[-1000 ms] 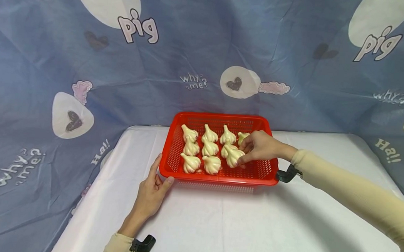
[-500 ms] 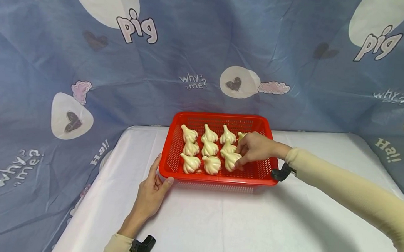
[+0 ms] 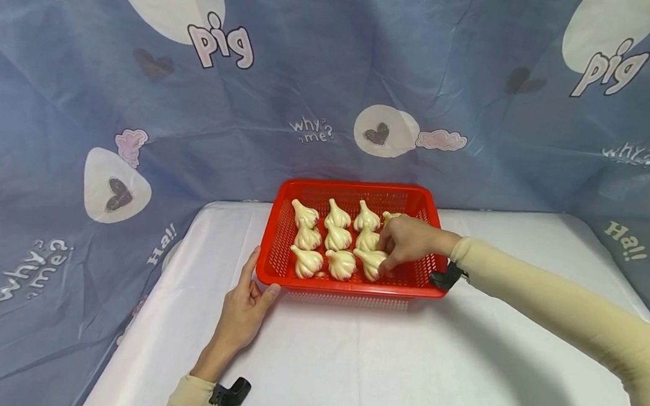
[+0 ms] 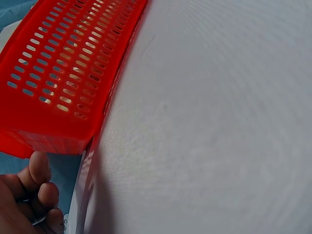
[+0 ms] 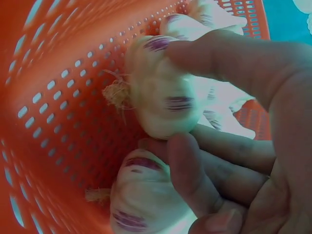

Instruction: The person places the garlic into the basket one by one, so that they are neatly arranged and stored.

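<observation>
Rows of pale garlic bulbs lie in a red plastic basket (image 3: 348,287) with slotted walls. My right hand (image 3: 409,240) reaches over the basket's right side and pinches a garlic bulb (image 3: 368,263) in the front row between thumb and fingers. The right wrist view shows this bulb's purple streaks and root tuft; below it, another garlic bulb (image 5: 146,195) sits under my curled fingers. At the basket's front left corner my left hand (image 3: 243,310) rests with index finger and thumb spread along the rim. From the left wrist, loosely bent fingertips (image 4: 41,168) show beside the basket corner.
The basket stands on a white cloth-covered table (image 3: 315,364), close to a blue printed curtain (image 3: 310,72) behind it. Black wrist straps with cameras (image 3: 229,393) are on both forearms.
My right hand has lowered the garlic bulb a little toward the basket's front, into line with the front row. The left hand has stayed at the corner.
</observation>
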A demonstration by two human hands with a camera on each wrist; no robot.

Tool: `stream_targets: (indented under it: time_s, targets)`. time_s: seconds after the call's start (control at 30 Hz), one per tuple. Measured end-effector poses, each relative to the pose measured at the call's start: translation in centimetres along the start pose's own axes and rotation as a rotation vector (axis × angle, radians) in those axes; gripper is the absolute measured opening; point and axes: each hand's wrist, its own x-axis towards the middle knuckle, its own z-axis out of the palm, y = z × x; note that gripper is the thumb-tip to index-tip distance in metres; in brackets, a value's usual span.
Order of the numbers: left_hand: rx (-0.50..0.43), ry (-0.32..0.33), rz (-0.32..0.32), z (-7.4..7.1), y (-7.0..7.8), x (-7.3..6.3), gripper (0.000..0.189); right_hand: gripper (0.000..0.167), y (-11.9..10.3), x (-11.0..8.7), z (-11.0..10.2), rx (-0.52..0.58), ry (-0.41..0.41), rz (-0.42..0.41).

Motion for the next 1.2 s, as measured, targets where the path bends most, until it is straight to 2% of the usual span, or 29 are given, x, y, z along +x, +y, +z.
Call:
stream_targets:
  time_s: [0.6,0.97,1.2]
  targets:
    - [-0.011,0.002,-0.01,0.07,-0.07,-0.04,0.088,0.036,0.64,0.55,0.26,0.035,-0.027,0.014]
    - [-0.008,0.0,-0.008,-0.02,0.01,-0.06,0.088,0.04,0.43,0.41,0.13,-0.119,-0.002,0.043]
    - [-0.007,-0.001,-0.014,-0.07,0.08,-0.05,0.088,0.041,0.43,0.43,0.16,-0.124,-0.014,0.064]
